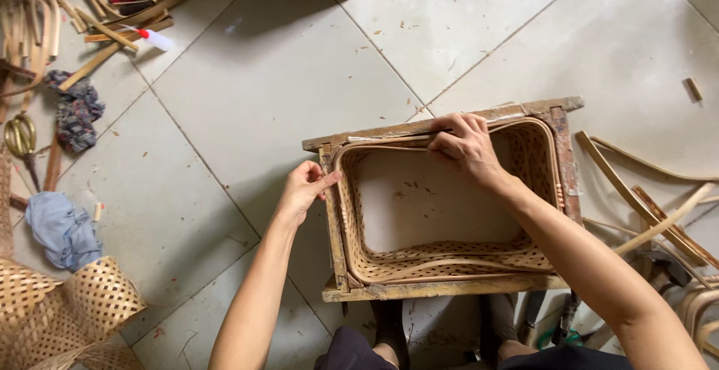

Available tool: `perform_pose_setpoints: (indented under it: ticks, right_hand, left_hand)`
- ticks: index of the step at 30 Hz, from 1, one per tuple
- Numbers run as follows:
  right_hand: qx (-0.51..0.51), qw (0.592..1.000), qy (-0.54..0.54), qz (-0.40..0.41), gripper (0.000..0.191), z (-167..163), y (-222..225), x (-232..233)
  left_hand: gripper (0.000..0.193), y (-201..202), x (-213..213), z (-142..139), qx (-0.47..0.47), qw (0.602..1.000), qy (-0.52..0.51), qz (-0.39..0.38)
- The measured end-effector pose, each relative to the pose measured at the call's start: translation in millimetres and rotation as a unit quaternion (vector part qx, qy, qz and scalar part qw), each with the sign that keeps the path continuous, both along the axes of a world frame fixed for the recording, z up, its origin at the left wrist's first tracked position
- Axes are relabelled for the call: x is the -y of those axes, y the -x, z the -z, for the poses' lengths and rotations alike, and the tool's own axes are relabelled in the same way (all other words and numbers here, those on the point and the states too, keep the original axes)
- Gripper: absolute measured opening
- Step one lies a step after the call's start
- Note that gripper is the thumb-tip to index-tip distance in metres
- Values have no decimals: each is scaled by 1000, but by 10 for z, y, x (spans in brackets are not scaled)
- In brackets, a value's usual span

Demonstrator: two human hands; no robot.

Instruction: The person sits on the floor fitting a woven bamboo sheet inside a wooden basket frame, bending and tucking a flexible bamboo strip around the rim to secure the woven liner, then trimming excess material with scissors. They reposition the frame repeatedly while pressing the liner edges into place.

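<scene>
We see a wooden frame (449,289) standing on the tiled floor (284,78), just in front of the person's knees. Inside the frame sits a woven basket (449,259) with open bottom, its wall made of lattice strips, and its rim follows the inner side of the frame.

The left hand (305,186) is at the left far corner of the frame. Its fingers are curled and the thumb points to the right, touching the frame edge near the basket rim. We cannot tell if it really pinches something there. The right hand (466,145) lies on the far side of the frame, fingers bent and pressed down on a thin bamboo strip (389,138) which runs along the basket rim. The hand seems to grip this strip against the rim.

At the left side of the floor we see a piece of woven mat (60,310), a blue cloth (61,229), a dark patterned cloth (75,111), scissors (21,139) and a heap of bamboo sticks (112,18). At the right side lie several curved bamboo strips (644,198), well apart from the hands.
</scene>
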State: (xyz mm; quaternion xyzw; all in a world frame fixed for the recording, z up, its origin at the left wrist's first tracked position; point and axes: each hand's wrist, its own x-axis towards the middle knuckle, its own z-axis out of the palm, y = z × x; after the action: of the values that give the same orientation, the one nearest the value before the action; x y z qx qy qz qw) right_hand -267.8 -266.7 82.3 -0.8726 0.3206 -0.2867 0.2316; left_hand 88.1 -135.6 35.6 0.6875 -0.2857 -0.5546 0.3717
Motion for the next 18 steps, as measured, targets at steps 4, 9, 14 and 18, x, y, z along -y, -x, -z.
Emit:
perform_pose_setpoints:
  ticks: [4, 9, 14, 18]
  right_hand:
    - [-8, 1000, 10, -11, 11, -8, 10, 8]
    - [-17, 1000, 17, 18, 12, 60, -34, -25]
    - [-23, 997, 59, 33, 22, 120, -45, -155]
    - [-14, 997, -35, -66, 26, 127, -303, -556]
  left_hand:
    - [45, 15, 55, -104, 34, 999, -39, 8]
    - [42, 131, 71, -217, 99, 994, -35, 2]
    - [42, 162, -192, -385, 53, 998, -21, 34]
    - [63, 319, -675, -503, 56, 996, -25, 58]
